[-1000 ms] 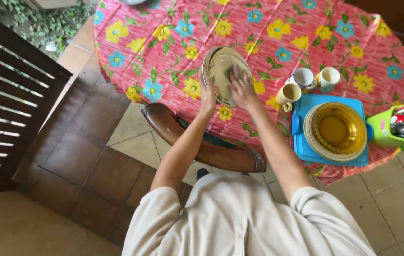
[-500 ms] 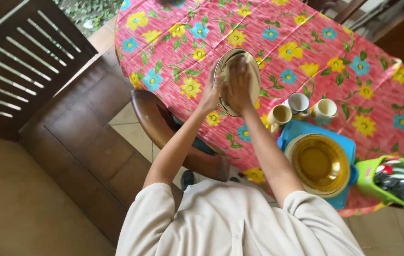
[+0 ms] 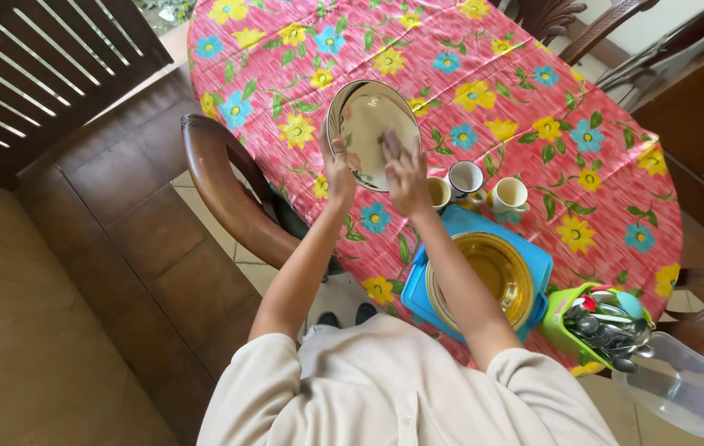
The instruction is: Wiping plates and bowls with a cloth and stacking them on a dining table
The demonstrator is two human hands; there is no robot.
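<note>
A pale cream plate [image 3: 366, 120] is held tilted above the table. My left hand [image 3: 337, 169] grips its lower left rim. My right hand [image 3: 404, 172] lies flat against the plate's face, fingers pressed on its lower right part. Both arms reach out over a round table with a pink flowered cloth [image 3: 484, 91]. Whether anything is under my right palm cannot be told.
Three mugs [image 3: 474, 186] stand just right of my right hand. A blue tray [image 3: 538, 263] carries stacked plates with an amber glass dish [image 3: 492, 277]. A green cutlery caddy [image 3: 604, 324] and a clear plastic container [image 3: 682, 384] sit at the table's edge. A wooden chair [image 3: 228, 198] is tucked below.
The view has shifted, so the table now sits further right and down. My right hand has slid down from the plate's middle to its lower right part. The left hand keeps its grip.
</note>
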